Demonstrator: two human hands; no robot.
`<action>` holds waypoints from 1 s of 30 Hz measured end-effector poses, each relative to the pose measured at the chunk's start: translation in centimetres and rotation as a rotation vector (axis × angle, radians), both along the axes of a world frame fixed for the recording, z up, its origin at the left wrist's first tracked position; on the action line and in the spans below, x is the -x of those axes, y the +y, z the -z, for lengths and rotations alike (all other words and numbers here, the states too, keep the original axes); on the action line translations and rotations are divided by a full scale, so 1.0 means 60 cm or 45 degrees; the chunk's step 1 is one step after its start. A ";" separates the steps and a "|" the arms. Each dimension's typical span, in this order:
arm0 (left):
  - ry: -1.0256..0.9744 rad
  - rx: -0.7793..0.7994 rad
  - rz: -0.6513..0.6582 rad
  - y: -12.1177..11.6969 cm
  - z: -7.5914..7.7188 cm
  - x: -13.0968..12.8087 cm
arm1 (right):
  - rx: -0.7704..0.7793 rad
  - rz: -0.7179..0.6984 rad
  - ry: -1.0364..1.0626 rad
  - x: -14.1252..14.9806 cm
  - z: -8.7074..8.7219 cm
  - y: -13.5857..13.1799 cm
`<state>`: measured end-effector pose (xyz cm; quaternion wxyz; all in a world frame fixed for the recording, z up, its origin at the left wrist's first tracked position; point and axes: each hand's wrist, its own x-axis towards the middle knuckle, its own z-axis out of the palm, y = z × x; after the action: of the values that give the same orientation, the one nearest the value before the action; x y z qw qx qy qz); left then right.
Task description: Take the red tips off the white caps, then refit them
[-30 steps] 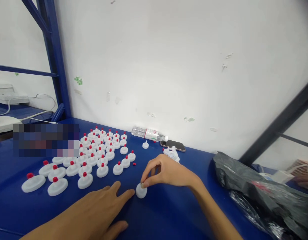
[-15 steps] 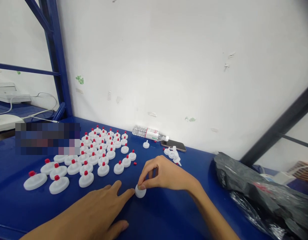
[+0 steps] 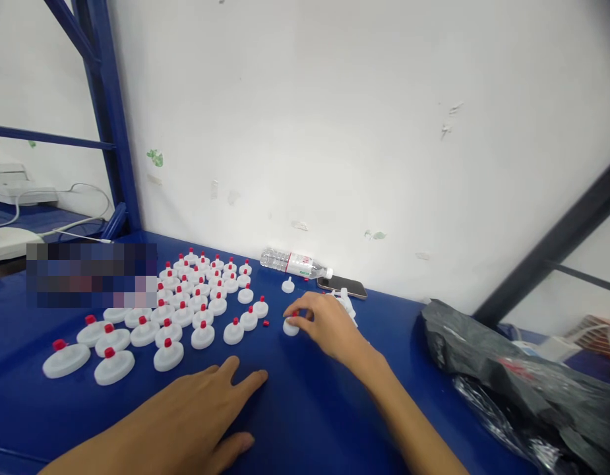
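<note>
My right hand [image 3: 334,330] pinches a white round nozzle cap [image 3: 291,327] by its red tip, at or just above the blue table. My left hand [image 3: 206,396] lies on the table at the lower middle, fingers spread, holding nothing. Beyond it and to the left stand many white nozzle caps [image 3: 169,355] with red tips pointing up, in loose rows. A small loose red tip [image 3: 266,323] lies between those rows and the held cap. Farther back stands one white cap without a red tip [image 3: 287,285].
At the wall a clear water bottle [image 3: 297,264] lies on its side by a phone [image 3: 344,286]. Loose white caps [image 3: 347,303] are partly hidden behind my right hand. A dark plastic bag [image 3: 512,376] lies at the right. Blue frame posts [image 3: 111,112] rise at the left.
My right hand has moved away from me and slightly right, carrying the nozzle cap away from my left fingertips. My left hand stays where it was.
</note>
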<state>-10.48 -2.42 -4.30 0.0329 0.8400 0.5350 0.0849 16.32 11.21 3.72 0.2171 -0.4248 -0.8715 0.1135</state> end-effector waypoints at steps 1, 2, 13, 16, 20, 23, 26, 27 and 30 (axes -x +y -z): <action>-0.008 0.017 0.000 0.001 -0.001 0.001 | -0.026 0.029 0.031 0.000 0.009 0.005; -0.017 0.029 0.003 0.002 -0.002 0.001 | -0.024 0.034 0.073 0.001 0.017 0.009; -0.004 -0.029 0.009 -0.006 -0.022 -0.011 | -0.048 0.188 -0.223 0.003 -0.004 -0.012; -0.020 -0.061 0.024 -0.010 -0.025 -0.011 | -0.067 0.135 -0.267 0.007 0.001 -0.016; -0.048 -0.089 0.008 -0.011 -0.020 -0.009 | -0.078 0.139 -0.264 0.011 0.011 -0.017; -0.075 -0.084 0.011 -0.011 -0.020 -0.011 | -0.078 0.129 -0.260 0.016 0.017 -0.018; -0.066 -0.065 0.012 -0.012 -0.023 -0.013 | -0.082 0.089 -0.276 0.022 0.020 -0.021; -0.057 -0.070 0.015 -0.012 -0.024 -0.013 | -0.080 0.078 -0.292 0.023 0.020 -0.023; -0.045 -0.088 0.028 -0.011 -0.025 -0.012 | -0.080 0.083 -0.313 0.022 0.020 -0.025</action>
<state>-9.74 -3.06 -2.77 0.0140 0.8447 0.5219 0.1177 14.99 9.72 2.51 0.1252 -0.4565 -0.8805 0.0261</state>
